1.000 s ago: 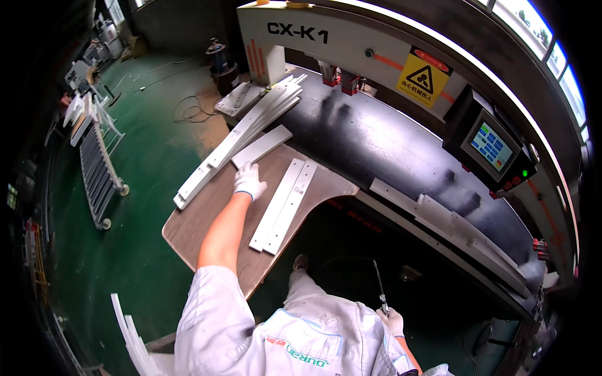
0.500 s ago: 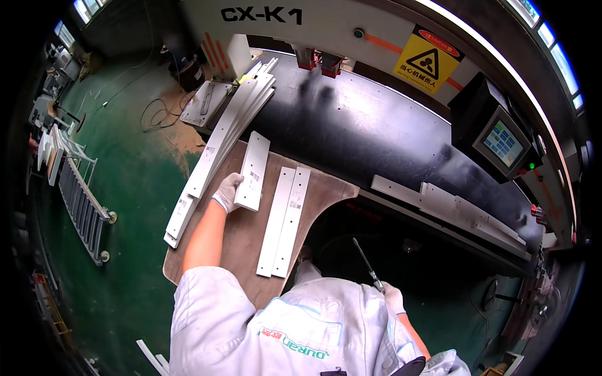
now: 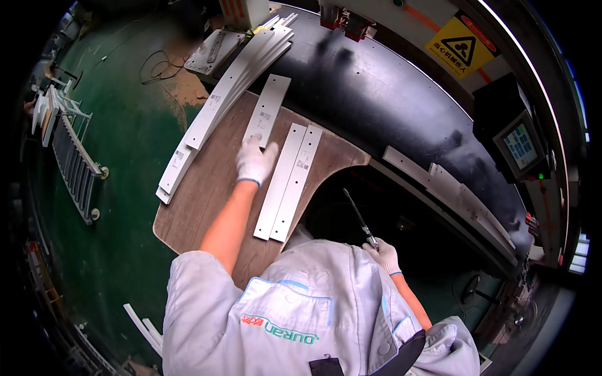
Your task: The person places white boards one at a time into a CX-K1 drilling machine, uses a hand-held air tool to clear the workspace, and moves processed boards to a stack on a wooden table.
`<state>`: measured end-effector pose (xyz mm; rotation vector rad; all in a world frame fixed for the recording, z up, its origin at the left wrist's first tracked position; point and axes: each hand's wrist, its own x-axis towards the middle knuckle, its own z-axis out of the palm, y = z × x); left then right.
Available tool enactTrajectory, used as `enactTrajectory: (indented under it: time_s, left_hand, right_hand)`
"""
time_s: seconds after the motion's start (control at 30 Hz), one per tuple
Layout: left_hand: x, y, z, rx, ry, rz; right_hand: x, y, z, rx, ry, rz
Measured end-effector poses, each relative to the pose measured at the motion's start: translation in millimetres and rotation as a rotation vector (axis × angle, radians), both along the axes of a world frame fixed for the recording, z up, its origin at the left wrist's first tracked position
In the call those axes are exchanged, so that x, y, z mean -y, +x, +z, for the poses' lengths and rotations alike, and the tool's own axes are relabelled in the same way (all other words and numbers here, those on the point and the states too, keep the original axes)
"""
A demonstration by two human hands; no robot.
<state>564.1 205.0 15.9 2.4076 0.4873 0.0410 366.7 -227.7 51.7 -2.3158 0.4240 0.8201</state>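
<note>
My left hand, in a white glove, lies at the near end of a short white panel on the brown board. Its fingers rest on the panel and the thumb sticks out to the side. Just right of that hand, two narrow white strips with holes lie side by side. My gloved right hand is closed around a slim tool with a dark shaft and silvery body, which points up and away from me, off the board's right edge. Its grip is hidden in the palm.
A stack of long white strips lies along the board's left side. Beyond is a dark machine table with more white strips along its near edge. A control screen hangs at right. A roller cart stands at far left.
My left hand has shifted from the short panel's left edge to its near end. The panel has moved farther from me. My right hand still holds the tool. The whole view has shifted.
</note>
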Motion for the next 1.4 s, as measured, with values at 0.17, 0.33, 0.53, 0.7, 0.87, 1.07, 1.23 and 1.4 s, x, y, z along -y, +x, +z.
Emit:
enactTrajectory:
  time_s: [0.17,0.33,0.53,0.7,0.87,1.07,1.23,1.4]
  left_hand:
    - [72.9,-108.7,-11.2,-0.214,0.334,-0.143]
    - [97.7,-119.0,-3.1,-0.386,0.307,-0.013]
    - [57.2,-152.2,-9.7,-0.218,-1.445,0.14]
    - [75.8,-134.4,48.7,0.049,-1.74,0.341]
    - [86.6,-128.1,83.3,0.159,-1.824,0.297]
    - [105.0,-161.5,86.9,0.16,-1.729,0.272]
    - [88.0,-225.9,59.4,0.119,-1.508,0.477]
    - [75.6,-261.6,64.6,0.217,-1.71,0.465]
  right_hand:
    - [21.6,0.1,-26.4,-0.002,0.011,-0.015]
    - [37.3,28.1,-24.4,-0.018,-0.011,0.135]
    - [53.7,61.3,-6.4,0.015,0.004,0.358]
    - [100.0,58.6,-19.9,0.061,0.102,0.388]
    - [134.8,54.7,-18.7,0.014,0.061,0.54]
    - [128.4,57.5,-5.4,0.023,0.141,0.539]
    - [150.9,48.6,-33.3,0.092,0.18,0.521]
    - [158.7,46.5,-26.8,0.041,0.135,0.499]
